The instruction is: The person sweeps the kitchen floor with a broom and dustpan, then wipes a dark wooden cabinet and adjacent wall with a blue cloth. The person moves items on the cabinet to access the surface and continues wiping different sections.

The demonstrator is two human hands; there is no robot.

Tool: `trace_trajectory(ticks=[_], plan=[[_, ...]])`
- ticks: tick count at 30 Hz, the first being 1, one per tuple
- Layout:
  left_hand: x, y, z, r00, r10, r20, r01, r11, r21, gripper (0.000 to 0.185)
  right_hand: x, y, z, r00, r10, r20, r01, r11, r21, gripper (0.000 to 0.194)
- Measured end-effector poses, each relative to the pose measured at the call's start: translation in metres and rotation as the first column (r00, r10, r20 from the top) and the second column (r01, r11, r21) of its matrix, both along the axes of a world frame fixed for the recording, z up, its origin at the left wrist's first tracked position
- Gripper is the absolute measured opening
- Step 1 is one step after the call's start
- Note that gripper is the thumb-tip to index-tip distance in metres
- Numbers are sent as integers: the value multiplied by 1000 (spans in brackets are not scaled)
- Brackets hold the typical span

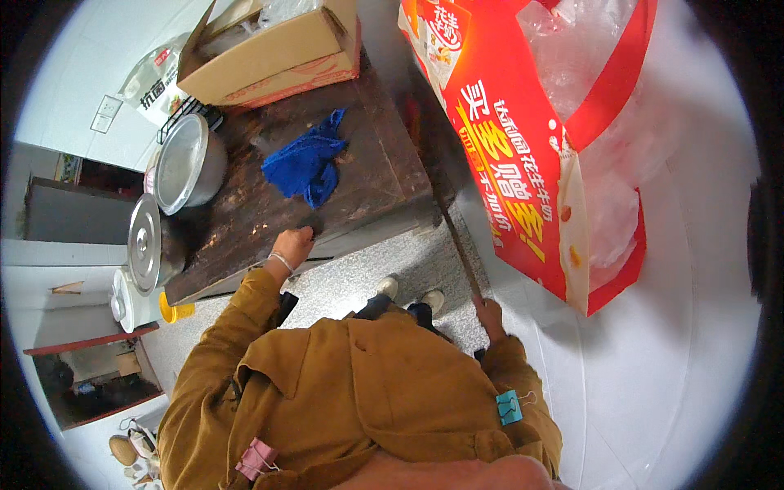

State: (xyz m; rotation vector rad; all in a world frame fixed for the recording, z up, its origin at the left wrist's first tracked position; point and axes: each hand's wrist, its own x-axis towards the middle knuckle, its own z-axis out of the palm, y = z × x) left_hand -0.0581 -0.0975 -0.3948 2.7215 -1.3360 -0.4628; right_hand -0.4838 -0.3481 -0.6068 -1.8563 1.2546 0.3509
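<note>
My left hand (293,246), with a pale bracelet at the wrist, rests curled into a fist at the front edge of a dark, worn wooden table (380,165). Nothing shows in its grasp. Just beyond it, a crumpled blue cloth (306,160) lies on the tabletop. Low on the right, my right hand (490,320) is closed around the near end of a long thin stick (458,245). The stick runs away along the table's right side into shadow, where its far end is hidden.
An open cardboard box (275,67) stands at the table's back. Along the left are a lidded metal basin (205,165), a round metal lid (144,244) and a yellow container (177,308). A large red bag (490,153) stuffed with clear plastic hangs or stands at right. Below lies a speckled floor (361,263).
</note>
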Motion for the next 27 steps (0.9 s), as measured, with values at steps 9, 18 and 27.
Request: trace_trajectory(ticks=[9,18,27], plan=[[2,1,-3,1000,-4,-6,4,1000,10,16,42,-50,-19,984,-142,107,109,958,267,52],[-1,0,4,999,40,-18,-39,999,37,14,73,-53,-43,921,-328,-210,378,628,680,51],[-1,-1,3,1000,22,-21,-21,999,28,13,-37,-15,27,981,150,-126,-160,984,-75,61]])
